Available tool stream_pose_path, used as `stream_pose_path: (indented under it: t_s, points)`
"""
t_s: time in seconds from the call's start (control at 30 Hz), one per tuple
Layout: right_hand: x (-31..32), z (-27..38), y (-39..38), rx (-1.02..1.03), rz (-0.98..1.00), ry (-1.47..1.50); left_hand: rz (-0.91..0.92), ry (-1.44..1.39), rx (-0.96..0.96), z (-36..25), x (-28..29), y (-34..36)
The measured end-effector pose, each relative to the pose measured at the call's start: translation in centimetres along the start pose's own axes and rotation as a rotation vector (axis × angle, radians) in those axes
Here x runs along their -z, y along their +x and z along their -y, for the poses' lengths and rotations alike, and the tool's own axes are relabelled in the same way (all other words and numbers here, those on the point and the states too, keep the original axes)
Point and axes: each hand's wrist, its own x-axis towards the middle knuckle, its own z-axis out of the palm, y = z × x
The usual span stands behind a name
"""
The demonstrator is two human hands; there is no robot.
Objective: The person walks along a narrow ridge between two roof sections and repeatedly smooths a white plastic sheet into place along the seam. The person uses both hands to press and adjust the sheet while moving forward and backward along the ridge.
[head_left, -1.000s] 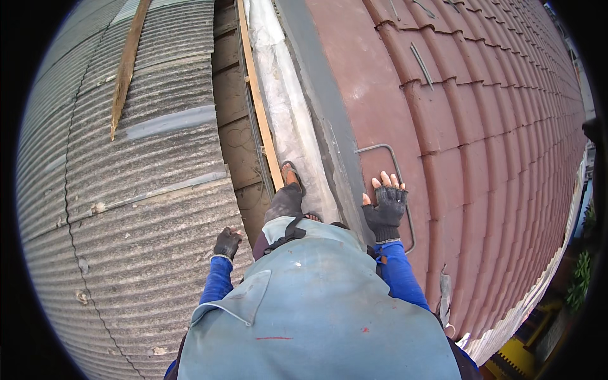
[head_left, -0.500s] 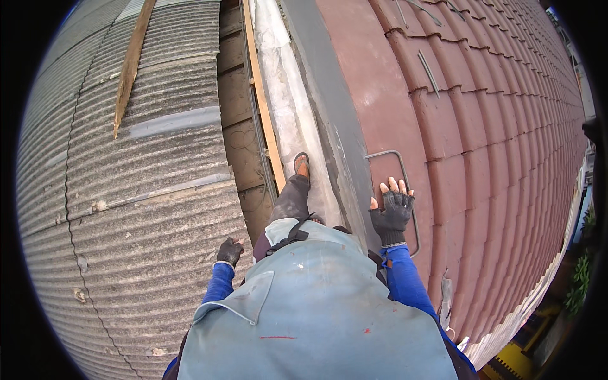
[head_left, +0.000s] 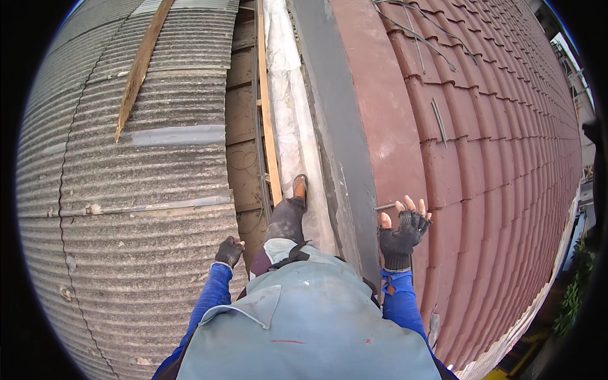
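My left hand (head_left: 229, 251), in a dark fingerless glove, is at the edge of the grey corrugated roof sheets (head_left: 152, 244). Its fingers are curled in and nothing shows in them. On the other side, my right hand (head_left: 405, 234), gloved the same way, is over the smooth reddish band (head_left: 386, 120) beside the tiles. Its fingers are spread. Under it lies a bent metal rod (head_left: 384, 208), mostly hidden by the hand; whether palm and band touch I cannot tell.
My sandalled foot (head_left: 299, 183) is on a whitish gutter strip (head_left: 291, 107). Beside it run a wooden batten (head_left: 268, 126) and a gap in the roof. Red tiles (head_left: 487, 171) slope away right, with thin rods (head_left: 439, 120) and cable (head_left: 430, 44) on them. A plank (head_left: 139, 69) lies at left.
The view has moved slightly forward and turned; more cable shows on the far tiles. My right hand now covers most of the bent rod. My left hand stays curled.
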Motion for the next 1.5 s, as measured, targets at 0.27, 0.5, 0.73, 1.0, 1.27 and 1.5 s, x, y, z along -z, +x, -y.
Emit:
stream_pose_path:
  t_s: [0.27, 0.5, 0.73, 1.0, 1.27, 1.5]
  points:
    - [-8.2, 5.9, 21.0, 0.100, -0.178, 0.060, 0.206, 0.225, 0.132, -1.4, 2.0, 7.2]
    - [-18.8, 9.3, 36.4, 0.176, -0.093, 0.039, 0.097, 0.031, 0.175, -11.4, 8.8, 15.4]
    - [-26.1, 10.9, 43.8, 0.157, -0.002, -0.038, 0.380, 0.377, -0.024, -18.7, 8.3, 20.9]
    - [-26.7, 11.2, 43.9, 0.131, 0.049, -0.088, 0.544, 0.215, 0.272, -22.1, 9.7, 23.9]
    - [-27.1, 10.2, 44.2, 0.074, 0.028, 0.033, 0.449, 0.066, -0.005, -18.2, 5.6, 27.3]
    - [-26.7, 10.6, 44.3, 0.079, -0.014, 0.094, 0.430, -0.019, 0.014, -19.1, 7.7, 32.4]
